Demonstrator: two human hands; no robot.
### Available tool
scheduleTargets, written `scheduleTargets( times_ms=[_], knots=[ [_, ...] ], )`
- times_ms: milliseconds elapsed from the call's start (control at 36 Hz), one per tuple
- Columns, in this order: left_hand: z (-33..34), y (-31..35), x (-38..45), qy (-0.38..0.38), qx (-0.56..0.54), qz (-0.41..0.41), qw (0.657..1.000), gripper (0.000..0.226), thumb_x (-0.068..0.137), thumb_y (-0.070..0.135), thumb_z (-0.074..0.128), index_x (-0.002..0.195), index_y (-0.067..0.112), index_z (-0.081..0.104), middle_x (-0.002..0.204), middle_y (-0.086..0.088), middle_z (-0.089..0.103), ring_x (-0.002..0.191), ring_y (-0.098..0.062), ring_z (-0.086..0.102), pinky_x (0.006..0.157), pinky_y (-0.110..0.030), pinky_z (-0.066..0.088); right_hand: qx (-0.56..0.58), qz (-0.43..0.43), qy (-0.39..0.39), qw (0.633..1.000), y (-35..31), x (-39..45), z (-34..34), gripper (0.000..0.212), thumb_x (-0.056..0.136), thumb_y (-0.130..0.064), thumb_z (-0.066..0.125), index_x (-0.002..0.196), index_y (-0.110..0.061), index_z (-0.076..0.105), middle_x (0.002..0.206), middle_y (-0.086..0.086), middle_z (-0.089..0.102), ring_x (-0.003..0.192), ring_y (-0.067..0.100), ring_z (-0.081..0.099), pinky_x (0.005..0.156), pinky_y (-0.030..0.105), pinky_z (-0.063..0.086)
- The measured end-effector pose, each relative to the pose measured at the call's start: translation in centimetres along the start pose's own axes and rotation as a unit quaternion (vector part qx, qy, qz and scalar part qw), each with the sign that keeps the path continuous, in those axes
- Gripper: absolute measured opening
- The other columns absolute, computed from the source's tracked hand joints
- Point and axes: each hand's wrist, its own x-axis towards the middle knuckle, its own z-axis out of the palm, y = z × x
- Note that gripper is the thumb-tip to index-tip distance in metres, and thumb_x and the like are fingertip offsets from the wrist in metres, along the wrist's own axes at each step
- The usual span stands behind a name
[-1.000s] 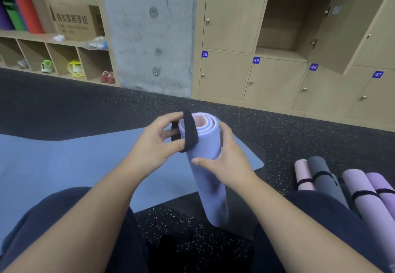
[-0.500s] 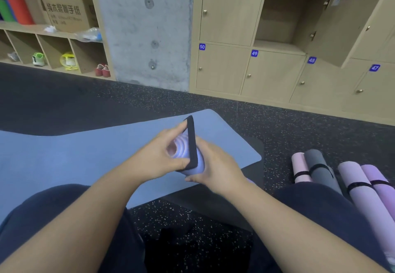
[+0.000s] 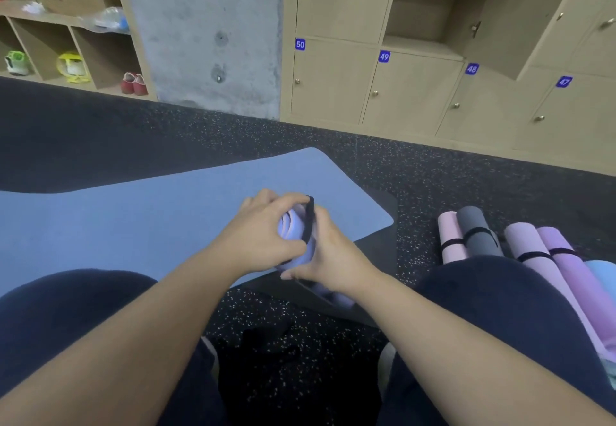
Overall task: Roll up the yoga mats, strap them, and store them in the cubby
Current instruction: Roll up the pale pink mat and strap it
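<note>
Working a black strap (image 3: 308, 218) over the near end of a rolled lavender mat (image 3: 293, 230), both hands are closed on the job: the left hand (image 3: 263, 235) pinches the strap at the roll's end, and the right hand (image 3: 328, 255) wraps round the roll's body just below, holding it tilted up off the floor (image 3: 433, 175) between the knees. I judge the roll light and spongy, springy enough to loosen if let go, so the best hold is round its middle, squeezing the layers shut, while the strap, which looks elastic, is stretched and slid down from the end. The foam surface probably grips the strap, so it may drag and bunch rather than glide. Counted: one mat in hand; two mats lying flat, a blue mat (image 3: 133, 222) with a dark mat (image 3: 383, 249) under its corner; and to the right, a row of rolled mats (image 3: 520, 242), five in view, four with their straps showing, the fifth, pale blue, mostly hidden. One open cubby (image 3: 420, 5) shows in the locker wall, its door swung out; the other locker doors in view are shut.
</note>
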Motion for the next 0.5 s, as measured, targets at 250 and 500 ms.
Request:
scheduleTargets(
  times_ms=[250,500],
  knots=[
    [2.6,-0.8,1.5,-0.006,-0.013,0.0,1.0,0.065,0.064,0.031,0.063,0.124,0.031,0.038,0.107,0.007,0.046,0.107,-0.021,0.042,0.077,-0.028,0.037,-0.06,-0.06,0.155,0.984,1.6,-1.3,2.7,0.089,0.066,-0.028,0.087,0.133,-0.036,0.028,0.149,-0.004,0.03,0.128,0.011,0.038,0.093,0.028,0.042],
    [5.1,-1.7,1.8,-0.017,0.018,0.046,0.999,0.062,0.069,0.021,0.072,0.12,0.02,0.038,0.119,0.005,0.036,0.107,-0.016,0.042,0.081,-0.028,0.041,-0.099,0.05,0.112,0.988,3.4,-2.3,1.1,0.055,0.072,-0.048,0.078,0.111,-0.023,0.047,0.103,-0.018,0.05,0.095,0.004,0.048,0.072,0.027,0.036]
  ],
)
